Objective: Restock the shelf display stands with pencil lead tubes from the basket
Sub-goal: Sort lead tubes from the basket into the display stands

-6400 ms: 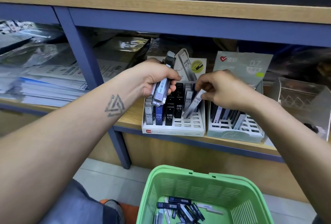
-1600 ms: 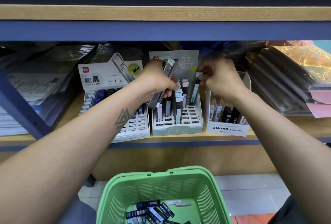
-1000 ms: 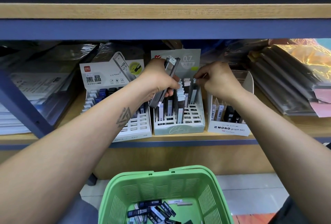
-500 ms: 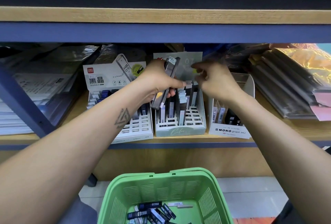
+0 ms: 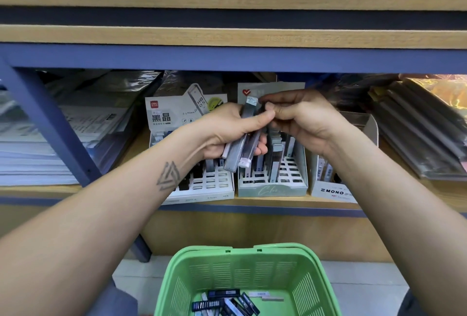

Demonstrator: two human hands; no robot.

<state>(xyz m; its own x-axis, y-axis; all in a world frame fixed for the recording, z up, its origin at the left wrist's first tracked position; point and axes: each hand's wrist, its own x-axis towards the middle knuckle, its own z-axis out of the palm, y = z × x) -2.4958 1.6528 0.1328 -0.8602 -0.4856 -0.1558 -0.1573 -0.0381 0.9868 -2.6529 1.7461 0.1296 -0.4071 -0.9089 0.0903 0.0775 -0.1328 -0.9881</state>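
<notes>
A bundle of lead tubes (image 5: 243,138) stands tilted in the left hand (image 5: 227,131), fingers wrapped round it, above the pale green stand (image 5: 273,186). The right hand (image 5: 303,123) pinches one tube's top (thumbs touching). More tubes lie in the green basket (image 5: 235,270), near.

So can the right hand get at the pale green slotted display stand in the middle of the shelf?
Probably yes: the right hand hovers just above the pale green stand, whose front slots are open, though it pinches a tube in the left hand's bundle.
</notes>
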